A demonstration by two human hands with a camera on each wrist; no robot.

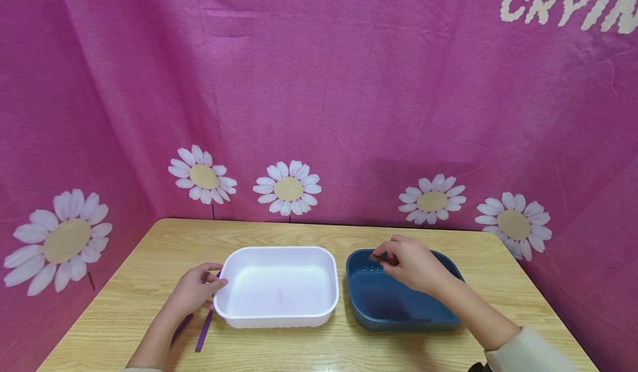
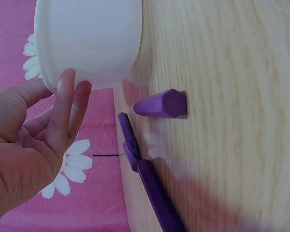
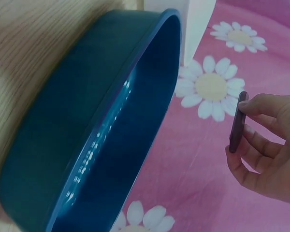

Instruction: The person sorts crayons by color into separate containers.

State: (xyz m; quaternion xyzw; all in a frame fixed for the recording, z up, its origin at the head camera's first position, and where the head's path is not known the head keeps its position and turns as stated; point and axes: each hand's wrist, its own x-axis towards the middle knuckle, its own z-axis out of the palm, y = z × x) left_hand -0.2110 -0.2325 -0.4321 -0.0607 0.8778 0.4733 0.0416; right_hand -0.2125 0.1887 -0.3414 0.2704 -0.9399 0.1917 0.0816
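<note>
At the left, my left hand [image 1: 193, 290] holds the near-left rim of a white plastic basin [image 1: 279, 321]. In the left wrist view one finger hooks over the basin's edge while other fingers lie against its outer wall. Above the dark blue basin [image 1: 394, 325], my right hand [image 1: 412, 265] pinches a short dark brown stick [image 3: 238, 124] between thumb and fingertips. The right wrist view shows the stick clear of the blue basin's rim. Shadow and the right forearm hide part of that basin's inside.
Several purple hexagonal sticks [image 2: 159, 197] lie on the wooden table [image 1: 344, 355] below and beside my left hand, left of the white basin. A pink curtain [image 1: 349, 112] with daisies hangs behind the table and along both sides. The basins stand side by side with a narrow gap.
</note>
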